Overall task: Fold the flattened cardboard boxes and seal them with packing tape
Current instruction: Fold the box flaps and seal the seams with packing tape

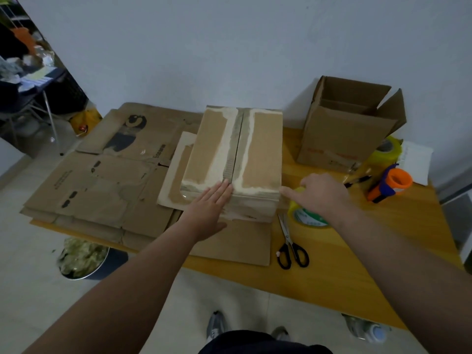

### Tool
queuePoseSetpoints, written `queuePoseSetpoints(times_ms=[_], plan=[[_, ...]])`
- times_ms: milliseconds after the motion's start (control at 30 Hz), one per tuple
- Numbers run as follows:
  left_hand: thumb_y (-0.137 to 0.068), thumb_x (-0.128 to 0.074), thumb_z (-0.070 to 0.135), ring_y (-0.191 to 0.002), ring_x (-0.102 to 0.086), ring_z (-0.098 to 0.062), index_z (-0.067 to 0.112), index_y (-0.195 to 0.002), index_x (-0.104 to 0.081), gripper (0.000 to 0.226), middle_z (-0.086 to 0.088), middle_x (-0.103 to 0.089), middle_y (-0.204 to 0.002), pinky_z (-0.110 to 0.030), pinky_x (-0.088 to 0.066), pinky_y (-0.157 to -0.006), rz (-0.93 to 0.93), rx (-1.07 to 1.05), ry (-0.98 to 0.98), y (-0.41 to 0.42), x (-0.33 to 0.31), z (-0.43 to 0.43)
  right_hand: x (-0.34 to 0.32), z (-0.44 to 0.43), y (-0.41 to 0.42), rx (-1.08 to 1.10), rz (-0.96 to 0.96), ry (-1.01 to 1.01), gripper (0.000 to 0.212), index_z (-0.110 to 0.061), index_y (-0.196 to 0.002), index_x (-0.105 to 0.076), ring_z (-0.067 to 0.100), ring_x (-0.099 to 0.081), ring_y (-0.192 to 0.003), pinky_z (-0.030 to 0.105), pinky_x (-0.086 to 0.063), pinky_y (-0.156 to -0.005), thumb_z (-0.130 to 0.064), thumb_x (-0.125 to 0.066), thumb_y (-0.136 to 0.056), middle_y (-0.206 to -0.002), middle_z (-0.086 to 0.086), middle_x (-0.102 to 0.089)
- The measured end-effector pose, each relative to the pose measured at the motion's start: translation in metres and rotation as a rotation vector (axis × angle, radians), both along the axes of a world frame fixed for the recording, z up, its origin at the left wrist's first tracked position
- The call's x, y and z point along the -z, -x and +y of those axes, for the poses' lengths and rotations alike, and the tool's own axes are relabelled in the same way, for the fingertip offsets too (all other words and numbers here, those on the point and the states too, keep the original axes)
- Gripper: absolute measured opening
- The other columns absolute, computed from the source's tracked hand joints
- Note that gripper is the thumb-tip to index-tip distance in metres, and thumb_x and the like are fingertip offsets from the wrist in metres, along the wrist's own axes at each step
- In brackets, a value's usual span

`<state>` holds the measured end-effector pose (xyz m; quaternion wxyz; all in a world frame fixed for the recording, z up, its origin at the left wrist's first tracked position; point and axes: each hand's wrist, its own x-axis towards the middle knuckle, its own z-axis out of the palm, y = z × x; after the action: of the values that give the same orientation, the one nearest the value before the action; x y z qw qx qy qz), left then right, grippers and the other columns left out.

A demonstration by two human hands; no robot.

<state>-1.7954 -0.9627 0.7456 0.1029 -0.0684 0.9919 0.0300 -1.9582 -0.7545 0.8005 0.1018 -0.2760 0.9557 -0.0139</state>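
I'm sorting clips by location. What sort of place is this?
Probably a makeshift packing spot in a plain room, not a warehouse: a wooden table against a bare wall, flattened cardboard, tape rolls and scissors on it.

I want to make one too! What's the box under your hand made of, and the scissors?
The box looks like brown corrugated cardboard, matte, with pale torn strips where old tape peeled off. The scissors seem to have shiny metal blades and black, probably plastic, handles.
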Motion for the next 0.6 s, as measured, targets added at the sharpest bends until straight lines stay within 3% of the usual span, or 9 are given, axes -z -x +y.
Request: queuePoseSetpoints(times_ms=[133, 200, 267, 367, 467, 600], plan=[[-0.095, -0.051, 0.043, -0.139, 0.026, -0.011, 0.018, -0.141, 0.027, 0.093, 0.003, 0.032, -0.146, -0.03, 0.011, -0.117, 0.014, -0.005, 0.036, -0.001, 0.004, 0.001, 0.016, 0.001, 0.0, 0.025, -0.033, 0.014, 0.107, -0.004, -0.112, -0.069, 0.025, -0.067, -0.087, 0.033, -0.055, -0.063, -0.089, -0.014, -0.075, -0.102, 0.01, -0.071], [-0.095, -0.05, 0.043, -0.136, 0.028, -0.012, 0.018, -0.139, 0.028, 0.093, 0.002, 0.032, -0.146, -0.03, 0.011, -0.118, 0.027, -0.012, 0.048, -0.003, 0.007, 0.002, 0.019, -0.001, 0.0, 0.025, -0.048, 0.001, 0.11, -0.004, -0.102, -0.071, 0.024, -0.067, -0.081, 0.034, -0.056, -0.062, -0.091, -0.011, -0.072, -0.095, 0.009, -0.072], [-0.094, -0.051, 0.043, -0.136, 0.028, -0.012, 0.018, -0.139, 0.028, 0.094, 0.002, 0.031, -0.147, -0.031, 0.011, -0.118, 0.035, -0.017, 0.049, -0.004, 0.01, 0.003, 0.019, -0.003, 0.001, 0.023, -0.051, -0.022, 0.1, -0.011, -0.078, -0.068, 0.019, -0.059, -0.064, 0.027, -0.046, -0.049, -0.092, -0.011, -0.068, -0.076, 0.004, -0.066], [-0.094, -0.052, 0.042, -0.137, 0.028, -0.012, 0.018, -0.14, 0.028, 0.095, 0.002, 0.03, -0.148, -0.031, 0.011, -0.118, 0.035, -0.018, 0.042, -0.002, 0.01, 0.002, 0.019, -0.006, 0.003, 0.019, -0.053, -0.066, 0.082, -0.015, -0.06, -0.049, 0.016, -0.051, -0.056, 0.024, -0.033, -0.044, -0.091, -0.022, -0.07, -0.063, 0.0, -0.053], [-0.095, -0.05, 0.044, -0.14, 0.025, -0.013, 0.017, -0.141, 0.027, 0.093, -0.001, 0.025, -0.155, -0.032, 0.01, -0.119, 0.033, -0.026, 0.06, -0.001, 0.01, 0.003, 0.021, -0.009, 0.005, 0.022, -0.061, -0.078, 0.075, -0.015, -0.057, -0.04, 0.015, -0.046, -0.051, 0.024, -0.028, -0.042, -0.087, -0.033, -0.074, -0.058, -0.001, -0.045], [-0.097, -0.04, 0.049, -0.145, 0.021, -0.021, 0.014, -0.143, 0.025, 0.088, -0.006, 0.023, -0.156, -0.036, 0.011, -0.118, 0.058, -0.198, 0.09, 0.003, 0.01, 0.026, 0.024, -0.012, 0.006, 0.043, -0.089, -0.07, 0.072, -0.014, -0.061, -0.044, 0.015, -0.048, -0.054, 0.025, -0.028, -0.044, -0.084, -0.036, -0.078, -0.061, -0.001, -0.047]])
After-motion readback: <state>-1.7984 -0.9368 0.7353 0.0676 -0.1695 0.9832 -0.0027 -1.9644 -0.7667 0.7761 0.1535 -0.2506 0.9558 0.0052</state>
